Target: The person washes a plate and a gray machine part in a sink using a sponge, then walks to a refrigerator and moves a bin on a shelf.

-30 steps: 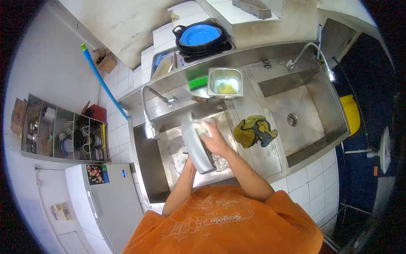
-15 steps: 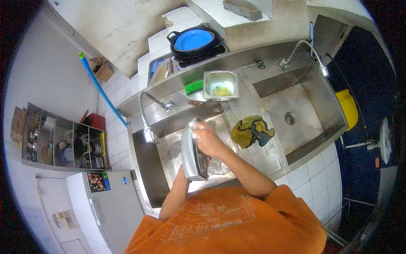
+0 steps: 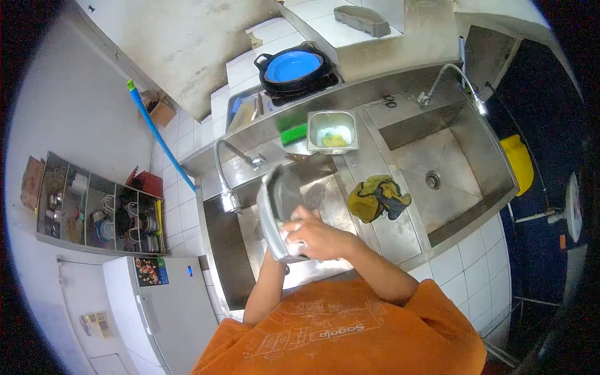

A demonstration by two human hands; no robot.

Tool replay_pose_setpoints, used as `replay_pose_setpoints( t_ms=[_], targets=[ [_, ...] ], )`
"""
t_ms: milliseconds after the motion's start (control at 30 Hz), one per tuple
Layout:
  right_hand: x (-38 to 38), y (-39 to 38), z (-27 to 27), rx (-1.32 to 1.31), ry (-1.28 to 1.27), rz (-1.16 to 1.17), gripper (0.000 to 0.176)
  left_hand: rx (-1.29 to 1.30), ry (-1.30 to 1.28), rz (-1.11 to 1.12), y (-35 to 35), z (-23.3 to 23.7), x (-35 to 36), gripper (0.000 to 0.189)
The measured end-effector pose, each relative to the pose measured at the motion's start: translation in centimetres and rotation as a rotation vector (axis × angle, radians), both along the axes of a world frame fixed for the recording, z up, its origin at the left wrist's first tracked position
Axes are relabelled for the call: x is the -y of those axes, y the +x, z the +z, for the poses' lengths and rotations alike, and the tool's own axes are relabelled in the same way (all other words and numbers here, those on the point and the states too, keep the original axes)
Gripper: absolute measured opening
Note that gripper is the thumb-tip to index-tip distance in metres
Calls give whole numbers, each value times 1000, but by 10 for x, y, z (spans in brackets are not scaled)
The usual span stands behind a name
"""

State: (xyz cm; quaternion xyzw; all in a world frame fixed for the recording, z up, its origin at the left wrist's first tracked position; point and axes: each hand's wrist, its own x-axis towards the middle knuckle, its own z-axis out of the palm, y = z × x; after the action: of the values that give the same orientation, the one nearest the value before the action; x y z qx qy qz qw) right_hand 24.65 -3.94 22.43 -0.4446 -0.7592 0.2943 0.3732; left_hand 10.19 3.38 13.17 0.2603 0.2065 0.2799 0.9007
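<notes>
A grey metal pan (image 3: 270, 215) with raised sides is held tilted on edge above the left sink. My left hand (image 3: 279, 267) supports it from below; most of its fingers are hidden behind the pan. My right hand (image 3: 317, 236) is closed against the pan's near part, with whitish foam at its fingers. Something pale shows between those fingers, but its kind cannot be made out. Under the pan lies the wet steel basin of the left sink (image 3: 331, 203).
Between the sinks lies a yellow-and-dark cloth (image 3: 377, 199). Behind it stand a steel container (image 3: 357, 134) with soapy water and a yellow sponge, a green brush (image 3: 293, 134) and a wooden-handled tool (image 3: 296, 158). Faucets (image 3: 230, 199) (image 3: 480, 105) arch over both sinks.
The pan has turned so its inside shows more, and its far end has swung up and left. My right hand has moved down along it, toward my body. The view has shifted slightly.
</notes>
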Motion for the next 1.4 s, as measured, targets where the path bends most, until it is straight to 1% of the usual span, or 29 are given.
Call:
replay_pose_setpoints(
  t_ms=[33, 100, 133, 200, 233, 267, 300, 333, 400, 433, 500, 633, 700, 767, 833, 900, 933, 1000, 1033, 1067, 1133, 1167, 1200, 1267, 1300, 1333, 1400],
  targets=[
    [3, 1, 2, -1, 2, 4, 19, -15, 25, 0, -3, -2, 0, 29],
    [7, 4, 5, -122, 31, 62, 22, -40, 67, -3, -8, -4, 1, 28],
    [10, 2, 5, -121, 32, 63, 22, -47, 84, 1, -10, -5, 1, 28],
    [14, -1, 4, -162, 231, -137, 20, -51, 107, 9, -11, -7, 0, 28],
    [8, -1, -2, -161, 236, -139, 20, -64, 87, 87, -11, -11, -1, 33],
    [-1, 1, -13, -279, 302, -295, 25, -77, 66, 163, -8, -13, -1, 39],
    [-10, 6, -18, -396, 370, -452, 31, -7, -22, 132, 4, 31, 20, 43],
    [-13, 18, -7, -368, 239, -519, 38, 148, 27, -32, 6, 43, 22, 46],
    [-37, 28, -1, -374, 310, -702, 41, 340, -246, -191, 18, 70, 24, 53],
    [-43, 27, -3, -378, 308, -704, 41, 335, -247, -191, 17, 65, 22, 53],
    [-55, 24, -10, -221, 208, -863, 39, 345, -257, -182, 17, 54, 17, 57],
    [-69, 21, -26, -196, 228, -826, 36, 356, -253, -188, 15, 54, 13, 56],
    [-67, 22, -20, -200, 110, -692, 34, 338, -242, -201, 11, 49, 12, 57],
    [-59, 21, -10, -184, 107, -672, 34, 329, -252, -170, 10, 48, 13, 57],
    [-54, 15, -9, -165, 113, -656, 34, 312, -251, -83, 14, 48, 11, 57],
    [-44, -3, -15, -180, 26, -520, 26, 295, -260, 45, 21, 49, 6, 57],
    [-40, -9, -13, -177, 26, -520, 26, 302, -268, 96, 26, 49, 1, 58],
    [-28, -18, -2, -255, 72, -456, 20, 344, -284, 133, 32, 53, -5, 58],
    [-25, -16, 0, -233, 137, -485, 24, 375, -295, 123, 35, 55, -5, 58],
    [-22, -15, 2, -232, 140, -490, 24, 405, -307, 108, 34, 57, -4, 58],
    [-16, -15, 4, -171, 345, -446, 25, 445, -316, 79, 34, 60, -1, 58],
    [-15, -16, 0, -156, 338, -382, 25, 451, -312, 71, 34, 61, -2, 58],
    [-15, -12, -2, -150, 343, -382, 25, 453, -298, 56, 32, 63, 0, 58],
    [-10, -2, -4, 31, 484, -486, 22, 442, -266, 27, 28, 66, 1, 59],
    [-10, 5, -11, -49, 380, -583, 22, 433, -244, 7, 25, 68, 3, 59],
    [-15, 15, -18, 48, 346, -754, 23, 419, -222, -15, 23, 70, 6, 59],
    [-32, 28, -2, -352, 279, -939, 17, 397, -197, -72, 20, 73, 11, 59]
  ],
)
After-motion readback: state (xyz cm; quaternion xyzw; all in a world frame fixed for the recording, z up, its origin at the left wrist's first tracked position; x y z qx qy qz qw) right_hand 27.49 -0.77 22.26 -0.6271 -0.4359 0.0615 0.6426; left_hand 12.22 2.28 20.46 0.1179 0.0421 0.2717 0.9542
